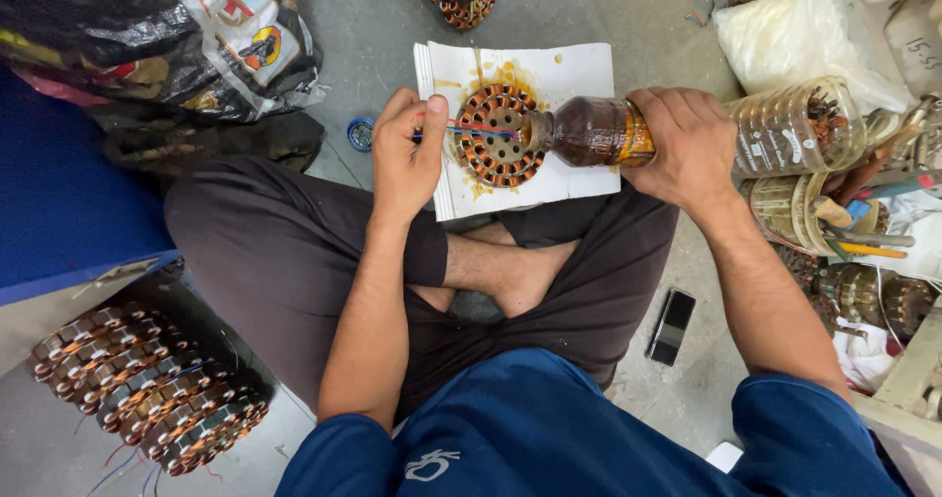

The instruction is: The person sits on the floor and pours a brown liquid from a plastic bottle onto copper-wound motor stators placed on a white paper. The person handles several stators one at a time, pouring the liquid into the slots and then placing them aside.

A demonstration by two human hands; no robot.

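A round copper-wound motor stator (497, 134) lies on a stained white sheet of paper (579, 75) on the floor in front of my crossed legs. My right hand (684, 144) grips a plastic bottle of dark amber liquid (599, 132), tipped sideways with its mouth over the stator's right edge. My left hand (407, 154) rests at the stator's left side, pinching its red and blue lead wires (471, 127) between thumb and fingers.
A stack of several wound stators (147, 394) sits at lower left. A black phone (671, 326) lies on the floor by my right knee. Tools and jars (834, 212) crowd the right; bags (196, 36) lie at upper left. A blue bottle cap (360, 134) sits near the paper.
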